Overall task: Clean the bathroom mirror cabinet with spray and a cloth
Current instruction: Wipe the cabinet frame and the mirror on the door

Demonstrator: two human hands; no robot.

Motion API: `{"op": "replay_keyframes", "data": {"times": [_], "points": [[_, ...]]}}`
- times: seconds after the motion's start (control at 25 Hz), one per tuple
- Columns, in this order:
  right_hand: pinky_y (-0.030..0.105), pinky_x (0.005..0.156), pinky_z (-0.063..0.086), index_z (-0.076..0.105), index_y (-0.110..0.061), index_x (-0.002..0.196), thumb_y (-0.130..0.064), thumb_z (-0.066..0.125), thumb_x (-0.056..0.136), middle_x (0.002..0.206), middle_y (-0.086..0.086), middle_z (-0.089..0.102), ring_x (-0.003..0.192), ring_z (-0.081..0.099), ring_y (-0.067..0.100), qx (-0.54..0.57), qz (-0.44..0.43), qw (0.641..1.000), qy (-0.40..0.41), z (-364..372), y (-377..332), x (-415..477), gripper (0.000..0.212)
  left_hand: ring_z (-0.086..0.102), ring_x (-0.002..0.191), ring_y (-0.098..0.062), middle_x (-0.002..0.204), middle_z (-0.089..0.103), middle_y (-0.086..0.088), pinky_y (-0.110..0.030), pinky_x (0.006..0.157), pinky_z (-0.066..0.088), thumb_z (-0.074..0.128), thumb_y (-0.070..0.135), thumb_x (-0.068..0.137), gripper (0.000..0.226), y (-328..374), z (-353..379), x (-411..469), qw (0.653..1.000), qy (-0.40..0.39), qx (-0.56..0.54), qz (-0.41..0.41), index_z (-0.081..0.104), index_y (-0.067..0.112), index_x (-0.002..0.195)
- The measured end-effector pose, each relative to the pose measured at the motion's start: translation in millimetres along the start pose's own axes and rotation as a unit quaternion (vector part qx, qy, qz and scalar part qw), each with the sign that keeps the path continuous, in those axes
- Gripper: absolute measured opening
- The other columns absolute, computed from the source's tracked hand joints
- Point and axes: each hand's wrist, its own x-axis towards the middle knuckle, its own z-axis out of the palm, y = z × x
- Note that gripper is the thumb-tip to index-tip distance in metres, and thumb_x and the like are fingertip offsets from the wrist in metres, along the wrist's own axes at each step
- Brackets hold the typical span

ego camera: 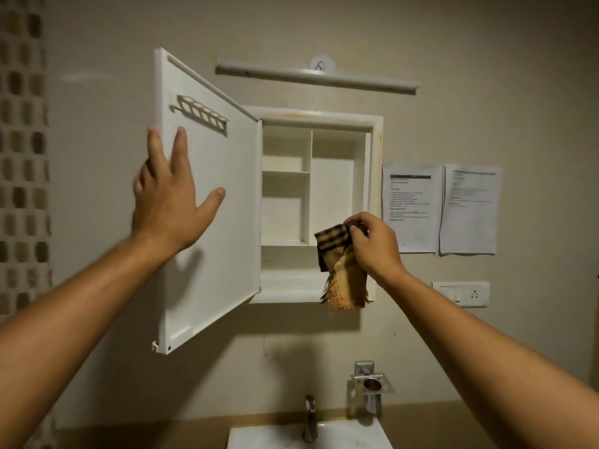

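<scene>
The white wall cabinet (376, 163) hangs open, its bare shelves showing. Its door (223, 228) swings out to the left, white inner face toward me, with a small rack near its top. My left hand (168, 196) rests flat on the door's outer edge, fingers spread. My right hand (372, 244) is in front of the cabinet's lower right corner, pinching a brown checked cloth (340, 267) whose fringed end hangs down. The mirror face is hidden and no spray bottle is in view.
A tube light (317, 76) runs above the cabinet. Two printed sheets (440, 209) are stuck to the wall on the right, above a switch plate (462, 293). Below are a steel holder (371, 385), a tap (309, 418) and a white basin (275, 437).
</scene>
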Motion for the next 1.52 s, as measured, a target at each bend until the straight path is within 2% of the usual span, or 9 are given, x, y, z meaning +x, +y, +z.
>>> {"op": "replay_keyframes", "data": {"times": [0.08,0.2,0.4,0.64,0.92,1.2,1.32,1.44,1.52], "points": [[0.030,0.083,0.058,0.072,-0.024,0.104,-0.011,0.051,0.103,0.099,-0.012,0.069,0.095,0.066,0.008,0.050,0.019,0.999,0.004,-0.8,-23.8,2.1,0.025,0.032,0.146,-0.045,0.171,0.006,-0.014,-0.057,0.116,0.035,0.062,0.048,0.097,0.095,5.3,-5.3,1.5,0.998,0.010,-0.067,-0.011,0.000,0.021,0.164],[0.033,0.082,0.060,0.072,-0.023,0.101,-0.010,0.050,0.101,0.099,-0.006,0.072,0.096,0.069,0.015,0.095,0.025,0.995,-0.007,0.7,-54.4,3.1,0.026,0.044,0.141,-0.040,0.170,0.017,-0.010,-0.058,0.109,0.045,0.059,0.046,0.099,0.091,18.6,-12.3,-6.4,0.992,0.022,-0.113,0.055,0.000,0.023,0.164],[0.037,0.081,0.061,0.073,-0.022,0.099,-0.013,0.052,0.098,0.095,-0.004,0.072,0.092,0.070,0.016,0.076,0.024,0.997,0.024,-9.3,-77.6,10.6,0.023,0.025,0.154,-0.023,0.173,0.009,0.002,-0.049,0.122,0.029,0.043,0.057,0.101,0.083,71.7,10.4,-18.4,0.963,-0.032,-0.189,0.189,-0.001,0.028,0.165],[0.039,0.081,0.057,0.073,-0.018,0.096,-0.012,0.051,0.094,0.090,-0.002,0.071,0.090,0.067,0.019,-0.081,0.045,0.990,0.103,-34.4,-67.9,23.9,0.023,0.030,0.148,-0.021,0.158,0.039,-0.001,-0.051,0.121,0.026,0.027,0.065,0.102,0.075,99.9,90.2,-7.0,0.937,-0.099,-0.193,0.273,0.009,0.026,0.164],[0.042,0.089,0.058,0.076,-0.019,0.102,-0.016,0.059,0.096,0.094,-0.004,0.072,0.095,0.067,0.021,-0.186,0.043,0.961,0.201,0.2,-47.4,39.7,0.019,0.022,0.151,-0.027,0.159,0.039,-0.001,-0.056,0.126,0.012,0.032,0.063,0.101,0.073,34.6,188.7,29.6,0.916,-0.129,-0.097,0.368,0.020,0.024,0.162],[0.050,0.090,0.061,0.073,-0.026,0.093,-0.014,0.060,0.100,0.096,0.004,0.075,0.095,0.072,0.027,-0.112,0.092,0.959,0.244,117.4,-60.2,58.5,0.019,0.028,0.150,-0.038,0.151,0.051,-0.011,-0.059,0.125,0.005,0.041,0.061,0.097,0.074,-53.2,242.8,79.9,0.881,-0.051,-0.024,0.470,0.036,0.019,0.157],[0.053,0.088,0.061,0.073,-0.020,0.103,-0.018,0.060,0.102,0.100,0.005,0.074,0.095,0.073,0.031,-0.099,0.114,0.960,0.236,161.4,-69.6,58.0,0.013,0.030,0.150,-0.039,0.142,0.060,-0.014,-0.060,0.125,0.006,0.043,0.052,0.098,0.057,-62.7,242.3,92.2,0.870,-0.062,-0.024,0.489,0.053,0.018,0.143],[0.052,0.087,0.062,0.072,-0.017,0.104,-0.019,0.060,0.103,0.101,0.007,0.073,0.099,0.071,0.028,-0.084,0.145,0.956,0.240,184.5,-79.0,52.7,0.012,0.050,0.133,-0.033,0.116,0.070,-0.010,-0.056,0.125,0.012,0.045,0.028,0.095,0.032,-66.5,231.1,104.0,0.887,-0.077,-0.154,0.428,0.066,0.021,0.118],[0.049,0.087,0.063,0.072,-0.018,0.103,-0.021,0.063,0.103,0.102,0.007,0.073,0.100,0.071,0.026,-0.064,0.158,0.952,0.253,193.7,-85.2,47.6,0.010,0.058,0.121,-0.027,0.116,0.069,-0.007,-0.050,0.124,0.022,0.045,0.020,0.098,0.038,-73.6,222.9,111.2,0.883,-0.065,-0.304,0.352,0.060,0.022,0.133]]}}
